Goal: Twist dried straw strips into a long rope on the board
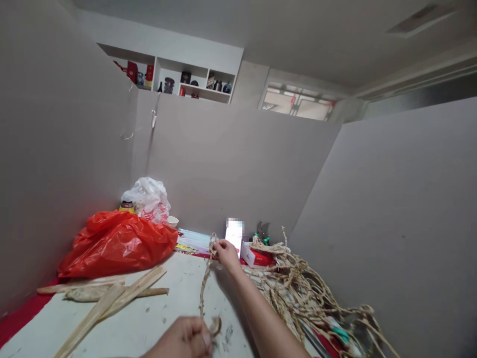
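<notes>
A knobbly tan cord [203, 293] of twisted dry plant fibre runs between my two hands over the pale tabletop [175, 278]. My left hand [186, 338], low in the view, is closed on its lower end; a short curled bit [215, 325] pokes out beside the thumb. Farther off, my right hand [226, 254] pinches the upper part, where the cord bends into a small loop above the fingers. Flat dried leaf strips [130, 293] lie crossed to the left of my hands. To the right sits a tangled heap of similar cord [298, 283].
A red plastic bag [119, 243] fills the table's left side, with a white bag [147, 196] and a small white bowl [172, 221] behind. A lit phone [234, 236] stands at the back near green-handled shears [264, 232]. Grey partitions [231, 159] enclose the table.
</notes>
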{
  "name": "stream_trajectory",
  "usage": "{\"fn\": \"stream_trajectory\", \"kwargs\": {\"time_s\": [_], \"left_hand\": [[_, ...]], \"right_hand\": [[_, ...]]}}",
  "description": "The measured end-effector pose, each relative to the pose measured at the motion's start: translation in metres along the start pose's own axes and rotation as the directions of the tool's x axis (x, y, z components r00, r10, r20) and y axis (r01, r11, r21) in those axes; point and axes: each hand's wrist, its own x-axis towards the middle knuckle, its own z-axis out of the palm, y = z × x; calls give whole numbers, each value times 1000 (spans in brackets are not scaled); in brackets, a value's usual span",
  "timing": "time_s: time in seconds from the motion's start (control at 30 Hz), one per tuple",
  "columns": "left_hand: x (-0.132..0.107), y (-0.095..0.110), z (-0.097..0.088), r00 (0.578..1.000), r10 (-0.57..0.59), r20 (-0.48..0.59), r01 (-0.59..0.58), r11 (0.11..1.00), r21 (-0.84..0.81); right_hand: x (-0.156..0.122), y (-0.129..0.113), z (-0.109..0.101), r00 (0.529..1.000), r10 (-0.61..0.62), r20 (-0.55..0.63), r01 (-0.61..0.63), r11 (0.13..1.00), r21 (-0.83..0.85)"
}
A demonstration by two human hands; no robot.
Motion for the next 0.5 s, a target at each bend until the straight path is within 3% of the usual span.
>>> {"fn": "stream_trajectory", "kwargs": {"time_s": [0.07, 0.13, 0.23, 0.37, 0.5], "left_hand": [[5, 18, -4, 984, 54, -170, -61, 998, -36], [12, 36, -9, 940, 114, -321, -133, 990, -39], [28, 54, -14, 894, 117, -432, -186, 975, -120], [53, 54, -7, 898, 87, -431, -195, 957, -214], [67, 44, 3, 910, 164, -382, -249, 951, -185]], "right_hand": [[-12, -8, -13, 999, -8, 38, 5, 996, 91], [-31, -17, -28, 997, -22, 80, 9, 986, 168], [-66, -32, -45, 980, -101, 170, 36, 937, 349], [-108, -44, -51, 965, -198, 175, 125, 926, 356], [-129, -43, -48, 920, -363, 146, 320, 913, 253]]}}
